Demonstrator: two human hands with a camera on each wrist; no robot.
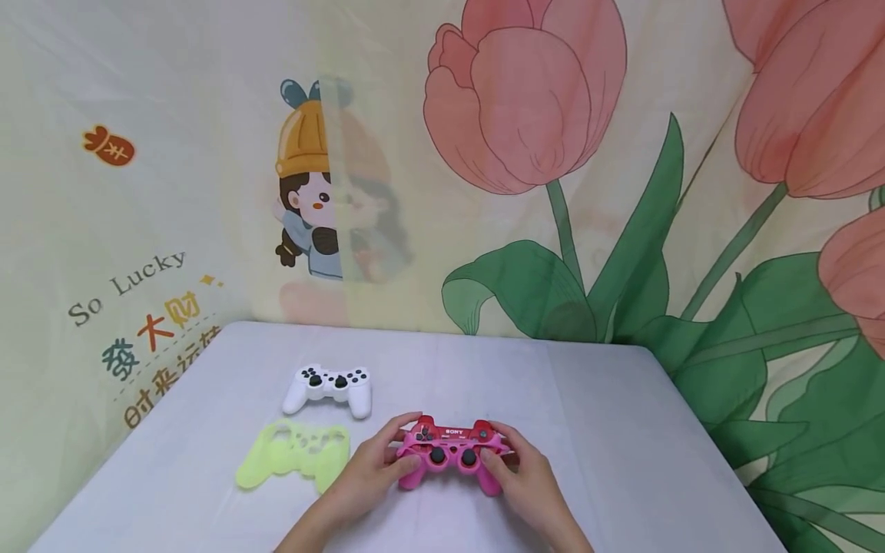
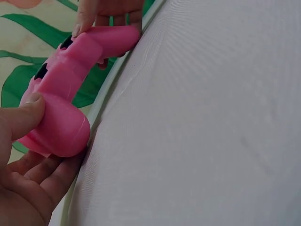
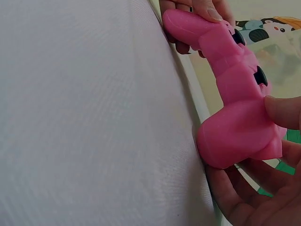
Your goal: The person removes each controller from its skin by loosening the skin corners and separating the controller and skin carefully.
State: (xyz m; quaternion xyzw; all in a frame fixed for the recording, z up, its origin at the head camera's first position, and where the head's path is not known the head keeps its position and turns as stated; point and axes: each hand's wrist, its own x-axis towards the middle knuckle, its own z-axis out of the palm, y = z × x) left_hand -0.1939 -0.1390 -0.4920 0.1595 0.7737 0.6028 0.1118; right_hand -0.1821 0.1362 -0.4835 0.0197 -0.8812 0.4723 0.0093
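A red game controller [image 1: 454,432] with black thumbsticks sits partly inside a pink silicone cover [image 1: 489,482]. Its red upper face and SONY lettering show above the pink edge in the head view. My left hand [image 1: 366,470] grips the left end, thumb on the front near the left stick and fingers behind. At the right end, my right hand [image 1: 531,478] holds it likewise, thumb beside the right stick. Both wrist views show the pink cover [image 2: 66,125] wrapped round the handles, with fingers [image 3: 254,176] under the near handle in the right wrist view.
A white controller [image 1: 330,390] lies farther back on the left of the white-covered table [image 1: 608,430]. In front of it is a flat yellow-green silicone cover [image 1: 293,458], close to my left forearm. A printed curtain [image 1: 387,299] stands behind the table.
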